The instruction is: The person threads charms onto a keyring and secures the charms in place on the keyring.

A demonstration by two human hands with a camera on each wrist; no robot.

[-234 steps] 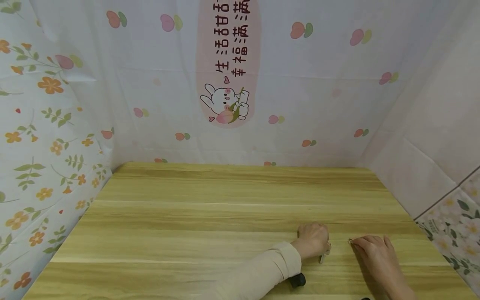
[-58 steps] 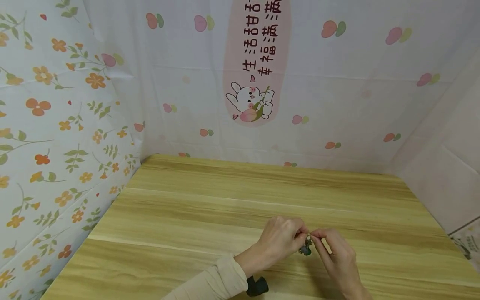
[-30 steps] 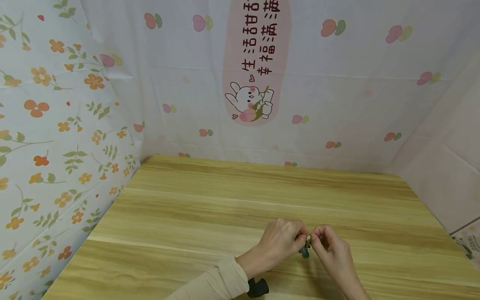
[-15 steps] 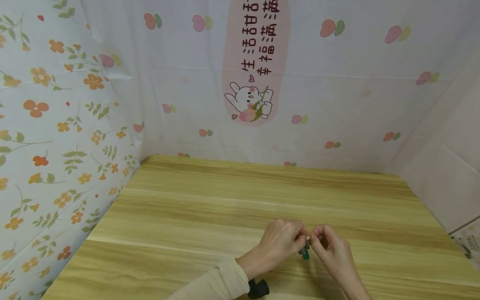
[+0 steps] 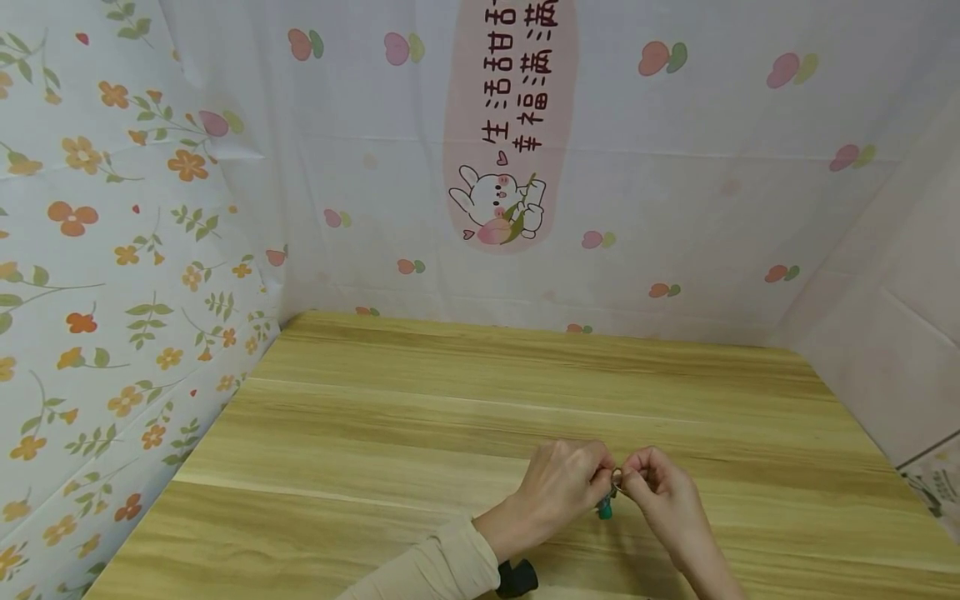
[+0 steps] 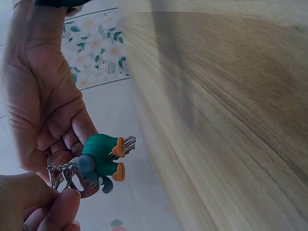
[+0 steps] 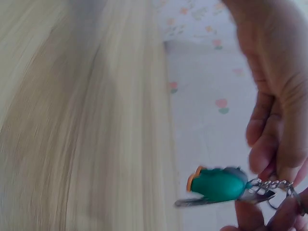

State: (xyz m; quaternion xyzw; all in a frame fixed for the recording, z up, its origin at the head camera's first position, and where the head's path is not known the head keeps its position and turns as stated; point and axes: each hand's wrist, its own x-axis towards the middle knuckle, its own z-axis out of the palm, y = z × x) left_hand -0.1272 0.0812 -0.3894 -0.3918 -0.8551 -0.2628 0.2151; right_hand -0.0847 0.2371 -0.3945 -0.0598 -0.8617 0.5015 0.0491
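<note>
My left hand [image 5: 551, 492] and right hand [image 5: 667, 504] meet above the table, fingertips close together at a metal key ring [image 5: 617, 477]. In the left wrist view, the left thumb and finger pinch the ring [image 6: 68, 182], while the right fingers hold it from the other side. A short chain [image 6: 61, 167] joins it to a small figurine [image 6: 100, 154] with a green body, grey head and orange feet. Behind the figurine sticks out a grooved metal key [image 6: 130, 145]. The right wrist view shows the key [image 7: 190, 202] under the figurine [image 7: 219, 185]. Fingers partly hide the ring.
A wood-grain table [image 5: 375, 417] lies under both hands. White patterned cloth [image 5: 337, 167] hangs behind it and along the left side, with paler cloth at the right. A black device [image 5: 517, 577] sits at the left wrist.
Several seconds ago the hands were apart near the tabletop, a key at the left and a ring at the right; they have come together. Lately only the hanging figurine has shifted slightly.
</note>
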